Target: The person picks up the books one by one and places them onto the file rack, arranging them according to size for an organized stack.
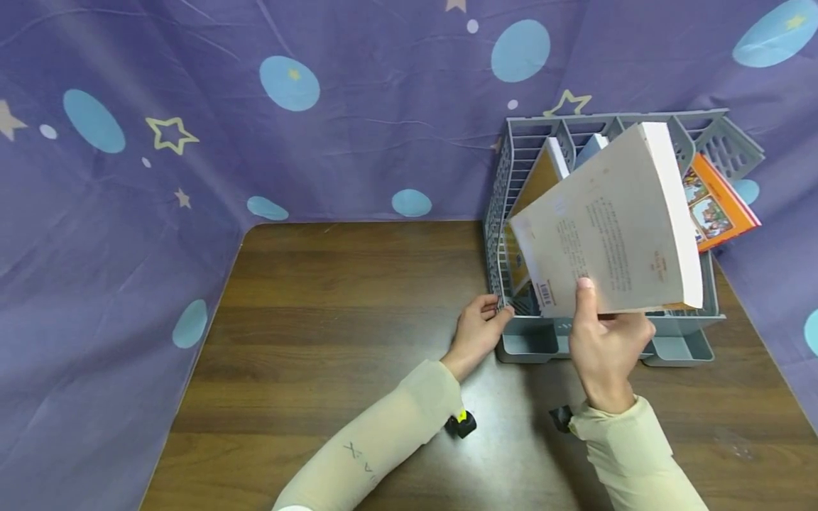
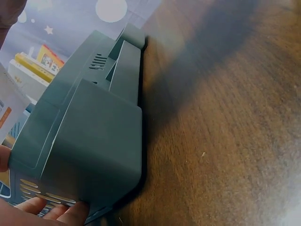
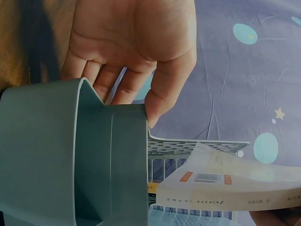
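Observation:
A grey plastic book rack [image 1: 494, 234] stands at the right of the table. My left hand [image 1: 476, 330] grips its front left corner. In the right wrist view, the thumb of the left hand [image 3: 136, 42] lies at the rack's front edge, with the fingers on the slotted side. Over the rack, my right hand [image 1: 607, 348] holds a thick white book [image 1: 607, 220] by its lower edge, thumb on the printed cover. The book is tilted, overlaps the rack's dividers, and shows a barcode near its corner.
Inside the rack lean a tan book [image 1: 540, 177], a light blue book [image 1: 591, 149] and an orange book [image 1: 718, 206] with pictures. Small open bins [image 1: 527, 341] line the rack's front. A purple patterned cloth [image 1: 358, 142] hangs behind the wooden table [image 1: 345, 298].

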Available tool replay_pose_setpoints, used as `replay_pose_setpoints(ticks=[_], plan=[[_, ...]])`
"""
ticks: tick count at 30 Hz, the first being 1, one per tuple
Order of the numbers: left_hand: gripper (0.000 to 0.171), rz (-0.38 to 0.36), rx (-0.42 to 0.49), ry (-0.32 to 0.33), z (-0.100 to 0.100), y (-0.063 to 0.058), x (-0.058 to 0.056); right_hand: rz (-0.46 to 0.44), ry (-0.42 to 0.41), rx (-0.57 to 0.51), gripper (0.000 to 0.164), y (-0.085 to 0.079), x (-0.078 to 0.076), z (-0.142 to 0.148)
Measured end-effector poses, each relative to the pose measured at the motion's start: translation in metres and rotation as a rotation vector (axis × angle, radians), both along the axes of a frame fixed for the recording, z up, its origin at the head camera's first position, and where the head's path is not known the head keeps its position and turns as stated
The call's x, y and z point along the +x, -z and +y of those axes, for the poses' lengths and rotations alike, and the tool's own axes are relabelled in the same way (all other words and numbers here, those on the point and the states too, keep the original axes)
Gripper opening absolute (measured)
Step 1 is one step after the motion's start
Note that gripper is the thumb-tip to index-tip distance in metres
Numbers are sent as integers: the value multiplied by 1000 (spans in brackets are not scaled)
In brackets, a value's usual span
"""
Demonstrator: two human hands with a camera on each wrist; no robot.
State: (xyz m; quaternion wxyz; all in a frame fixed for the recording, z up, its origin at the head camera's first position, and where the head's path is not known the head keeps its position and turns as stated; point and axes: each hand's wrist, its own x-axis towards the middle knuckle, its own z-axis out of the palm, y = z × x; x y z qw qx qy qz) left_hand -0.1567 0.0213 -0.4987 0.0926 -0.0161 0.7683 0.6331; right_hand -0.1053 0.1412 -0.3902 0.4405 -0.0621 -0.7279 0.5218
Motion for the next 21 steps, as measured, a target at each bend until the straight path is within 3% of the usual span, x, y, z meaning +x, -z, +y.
replay_pose_setpoints(ticks=[6,13,16,21], plan=[[42,0,15,5,-1,-1,1,-8,3,4,30,7,-5,1],[44,-11,-10,5,-2,-1,2,10,-33,69,21,30,-35,-3],[45,-16,-26,23,-3,-2,2,-34,-21,103,18,34,-49,-8],[46,-12,-28,55,-5,-4,2,-109,10,73,22,36,-66,-13]])
